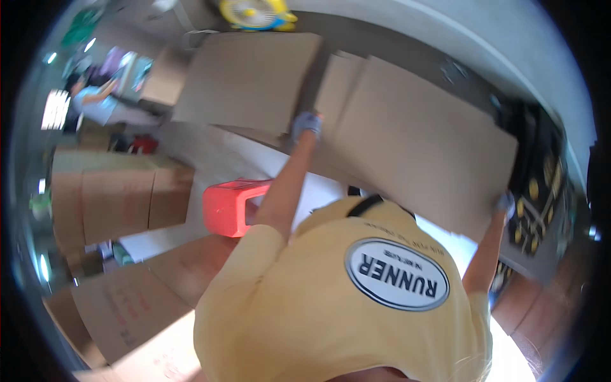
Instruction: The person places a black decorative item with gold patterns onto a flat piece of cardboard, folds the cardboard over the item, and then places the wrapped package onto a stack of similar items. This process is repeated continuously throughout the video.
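Note:
In front of me lies a large flat piece of brown cardboard [426, 140], apparently a folded-flat carton, with a narrower panel or second layer showing along its left side. My left hand [307, 125], in a grey glove, is closed at the cardboard's left edge. At its lower right corner, my right hand [506, 204], also gloved, grips the edge. Motion blur hides the exact finger positions. Left of my left hand, another flat cardboard piece [248, 79] rests on the same surface, with a gap between the two.
A red plastic stool [223, 207] stands to my left. Cardboard cartons [118, 197] are stacked beyond it, and more lie lower left [140, 293]. A yellow and blue fan [254, 14] is at the back. Dark patterned items [538, 191] sit at right. Another person [95, 102] is far left.

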`<action>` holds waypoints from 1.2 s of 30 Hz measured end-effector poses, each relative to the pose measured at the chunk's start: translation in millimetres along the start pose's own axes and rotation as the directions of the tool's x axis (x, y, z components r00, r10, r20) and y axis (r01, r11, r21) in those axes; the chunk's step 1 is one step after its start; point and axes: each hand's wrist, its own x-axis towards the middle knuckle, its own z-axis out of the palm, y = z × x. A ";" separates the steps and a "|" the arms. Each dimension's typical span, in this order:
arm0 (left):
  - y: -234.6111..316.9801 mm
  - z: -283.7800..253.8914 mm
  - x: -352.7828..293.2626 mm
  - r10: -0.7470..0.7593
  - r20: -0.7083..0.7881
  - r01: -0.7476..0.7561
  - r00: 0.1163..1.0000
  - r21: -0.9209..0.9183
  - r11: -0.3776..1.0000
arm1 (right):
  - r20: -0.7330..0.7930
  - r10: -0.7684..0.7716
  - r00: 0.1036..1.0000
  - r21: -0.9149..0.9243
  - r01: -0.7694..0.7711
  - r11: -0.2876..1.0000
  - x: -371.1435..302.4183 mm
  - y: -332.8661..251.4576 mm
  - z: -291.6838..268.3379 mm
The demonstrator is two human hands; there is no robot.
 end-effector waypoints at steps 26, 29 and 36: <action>174.3 95.6 -146.5 0.889 0.127 -0.875 0.440 0.282 0.393 | 0.122 -0.549 0.826 0.240 0.513 0.824 -126.6 -244.5 35.5; 183.1 113.6 -142.9 0.868 0.191 -0.825 0.457 0.457 0.334 | 0.271 -0.549 0.791 -0.087 0.588 0.804 -159.8 -277.9 37.3; 184.6 117.1 -137.5 0.766 0.078 -0.691 0.638 0.497 0.525 | 0.221 -0.615 0.757 -0.165 0.651 0.741 -159.0 -258.8 49.3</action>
